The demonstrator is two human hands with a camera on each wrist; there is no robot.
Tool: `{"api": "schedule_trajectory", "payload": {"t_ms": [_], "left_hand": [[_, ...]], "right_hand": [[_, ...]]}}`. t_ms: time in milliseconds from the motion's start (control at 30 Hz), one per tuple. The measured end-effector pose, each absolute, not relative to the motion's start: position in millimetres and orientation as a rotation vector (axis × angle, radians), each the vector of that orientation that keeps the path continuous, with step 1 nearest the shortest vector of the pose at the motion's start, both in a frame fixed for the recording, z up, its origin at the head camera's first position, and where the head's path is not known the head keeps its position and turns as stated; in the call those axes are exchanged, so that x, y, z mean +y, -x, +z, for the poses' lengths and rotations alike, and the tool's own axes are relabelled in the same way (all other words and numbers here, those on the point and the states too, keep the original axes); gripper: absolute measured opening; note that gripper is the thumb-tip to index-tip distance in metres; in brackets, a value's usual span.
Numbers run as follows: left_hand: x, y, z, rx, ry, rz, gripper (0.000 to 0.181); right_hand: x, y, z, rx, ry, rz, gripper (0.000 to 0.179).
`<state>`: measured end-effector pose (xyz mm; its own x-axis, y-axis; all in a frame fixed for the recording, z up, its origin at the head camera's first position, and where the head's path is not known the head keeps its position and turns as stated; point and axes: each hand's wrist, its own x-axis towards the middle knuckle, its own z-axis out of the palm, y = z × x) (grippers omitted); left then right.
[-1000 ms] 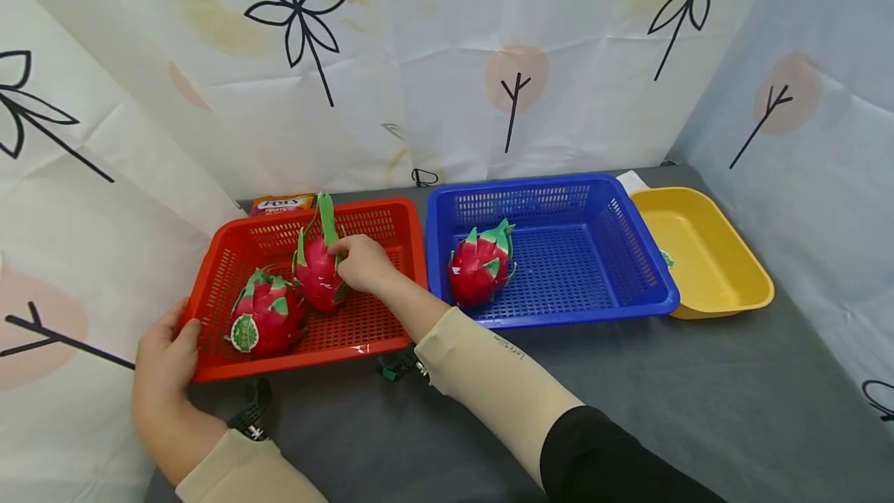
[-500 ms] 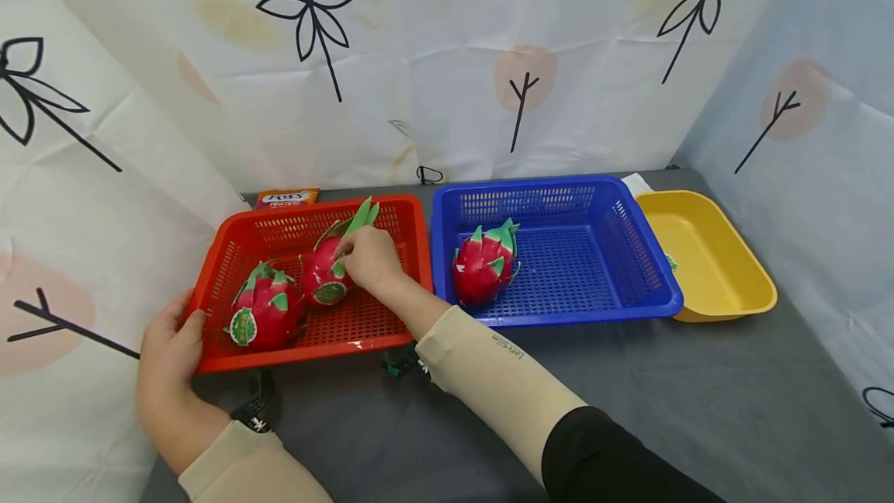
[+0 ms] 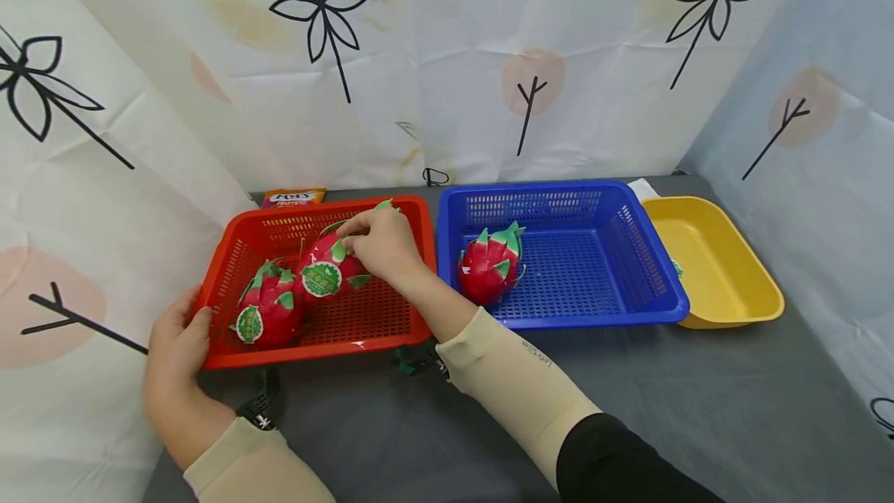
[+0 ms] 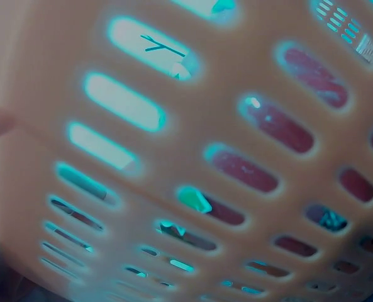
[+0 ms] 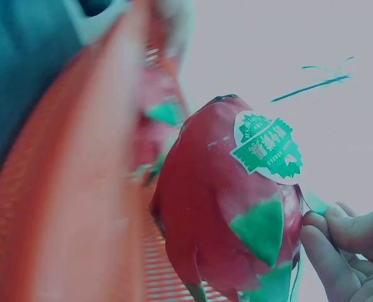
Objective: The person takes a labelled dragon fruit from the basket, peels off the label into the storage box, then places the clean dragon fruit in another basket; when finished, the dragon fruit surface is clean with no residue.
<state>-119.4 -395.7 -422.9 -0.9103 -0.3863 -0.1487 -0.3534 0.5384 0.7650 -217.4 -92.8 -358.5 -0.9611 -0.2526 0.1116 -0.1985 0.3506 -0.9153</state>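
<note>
In the head view, my right hand (image 3: 387, 243) pinches a green leaf tip of a red dragon fruit (image 3: 323, 278) with a round green-and-white sticker. The fruit leans tilted in the red basket (image 3: 387, 309), its sticker facing me. The right wrist view shows thumb and finger (image 5: 321, 248) on a thin leaf at the side of that fruit (image 5: 224, 189). A second dragon fruit (image 3: 268, 315), also stickered, lies beside it on the left. My left hand (image 3: 176, 355) grips the red basket's left edge, thumb at the rim. The slotted basket wall (image 4: 236, 50) fills the left wrist view.
Right of the red basket stands a blue basket (image 3: 573, 274) with one dragon fruit (image 3: 489, 268) in it. A yellow tray (image 3: 729, 270) is at the far right. An orange snack packet (image 3: 293, 197) lies behind the red basket. Patterned cloth walls (image 3: 454, 99) enclose the grey table (image 3: 628, 402).
My right hand has tipped and turned the dragon fruit, so its top leans right and its sticker has come round to face me. The left hand keeps its grip on the basket.
</note>
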Motion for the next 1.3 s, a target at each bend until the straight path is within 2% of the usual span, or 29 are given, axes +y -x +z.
{"api": "schedule_trajectory", "payload": {"t_ms": [433, 800, 1067, 1300], "left_hand": [[-393.0, 122.5, -420.6, -2.679, -0.765, -1.339, 0.060], [-390.0, 124.8, -422.0, -2.656, -0.853, -1.329, 0.061], [-387.1, 122.9, -421.3, -2.647, -0.894, -1.309, 0.061], [-388.0, 124.2, -420.6, -2.638, -0.869, -1.286, 0.059]], "right_hand": [[-9.7, 187.4, -316.7, 2.045, 0.301, -2.254, 0.013], [84.9, 147.8, -308.0, 2.137, 0.265, -2.430, 0.017], [145.0, 110.9, -313.3, 2.214, 0.225, -2.514, 0.013], [185.5, 69.2, -332.0, 2.177, 0.109, -2.655, 0.015]]}}
